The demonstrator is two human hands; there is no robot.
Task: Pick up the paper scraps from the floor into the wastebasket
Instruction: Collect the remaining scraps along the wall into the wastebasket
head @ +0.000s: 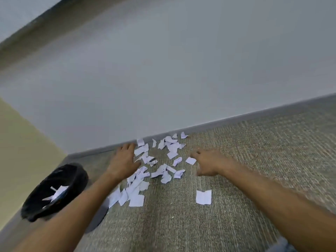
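Observation:
Several white paper scraps point(160, 160) lie scattered on the carpet near the wall, with one larger scrap point(203, 197) apart at the front right. My left hand point(125, 160) lies flat with straight fingers at the left edge of the pile, fingertips near the baseboard. My right hand point(207, 163) reaches in at the right of the pile, fingers spread and relaxed, next to a small scrap point(190, 160). Neither hand holds anything. The black wastebasket point(36, 206) stands at the left and has a few scraps inside.
A grey wall with a dark baseboard point(236, 120) runs behind the scraps. A beige wall point(21, 151) meets it at the left corner behind the wastebasket. Patterned carpet point(254, 160) stretches to the right and front.

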